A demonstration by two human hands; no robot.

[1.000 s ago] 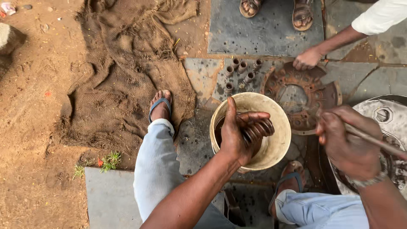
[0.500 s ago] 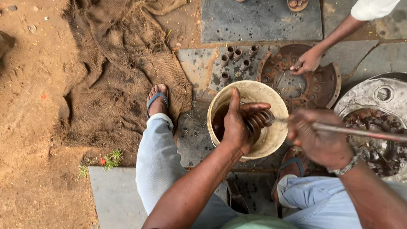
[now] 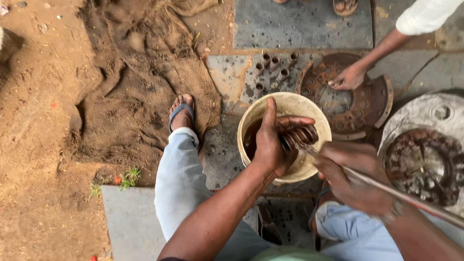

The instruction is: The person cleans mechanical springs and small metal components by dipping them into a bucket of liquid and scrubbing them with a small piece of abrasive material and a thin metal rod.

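Scrubbing went on: left hand [image 3: 268, 145] gripped a threaded stud [image 3: 299, 137] over the bucket [image 3: 316, 121], right hand [image 3: 352, 176] clasped the brush [image 3: 386, 189]; six studs [image 3: 273, 70] lay cleaned.

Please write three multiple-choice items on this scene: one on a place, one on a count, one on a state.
1. Where is the left hand?
A. over the bucket
B. on the sacking
C. on the rusty disc

2. How many small cylinders stand on the slab beyond the bucket?
A. two
B. six
C. twelve

3. What is the left hand's state?
A. open and empty
B. flat on the ground
C. closed on a ribbed part

Answers:
1. A, as the hand sits above the bucket's rim and the dark liquid.
2. B, as six can be counted in the cluster.
3. C, as the fingers wrap the ribbed part while the right hand brings a brush to it.
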